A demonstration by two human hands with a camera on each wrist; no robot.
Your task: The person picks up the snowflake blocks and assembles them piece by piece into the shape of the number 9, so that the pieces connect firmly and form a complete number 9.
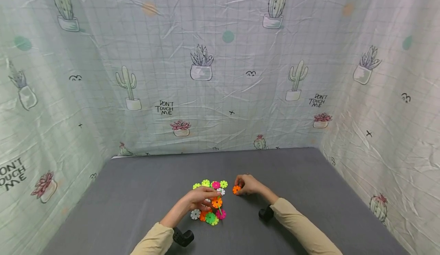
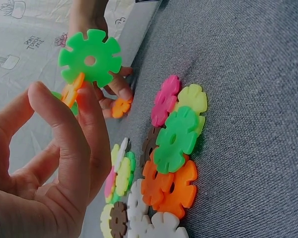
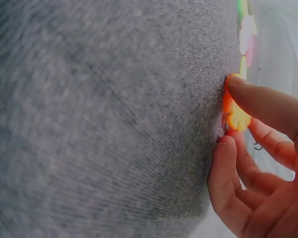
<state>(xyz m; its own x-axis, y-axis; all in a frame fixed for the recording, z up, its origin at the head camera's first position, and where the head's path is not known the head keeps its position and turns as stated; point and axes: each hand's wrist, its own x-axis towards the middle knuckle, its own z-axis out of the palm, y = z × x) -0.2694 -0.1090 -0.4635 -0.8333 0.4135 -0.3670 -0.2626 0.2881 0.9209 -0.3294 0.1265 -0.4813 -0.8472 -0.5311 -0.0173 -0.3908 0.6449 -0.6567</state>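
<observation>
My left hand point(image 1: 198, 198) pinches an orange notched interlocking disc point(image 2: 72, 90) between thumb and fingers above the pile. Slotted into that disc is a green disc point(image 2: 89, 57), and part of another green piece shows partly hidden behind the fingers. To the right of the pile, my right hand point(image 1: 249, 185) is low at the table, its thumb and fingertips holding the edges of a single orange disc point(image 1: 236, 189). In the right wrist view that orange disc point(image 3: 234, 106) sits between the thumb and the fingertips.
Loose discs lie around and under my left hand: a green one point(image 2: 176, 139), orange ones point(image 2: 181, 191), a pink one point(image 2: 166, 100) and white ones point(image 1: 195, 214). Yellow discs point(image 1: 205, 182) lie farther back. The grey tabletop point(image 1: 154, 194) ends at a printed curtain point(image 1: 220, 106).
</observation>
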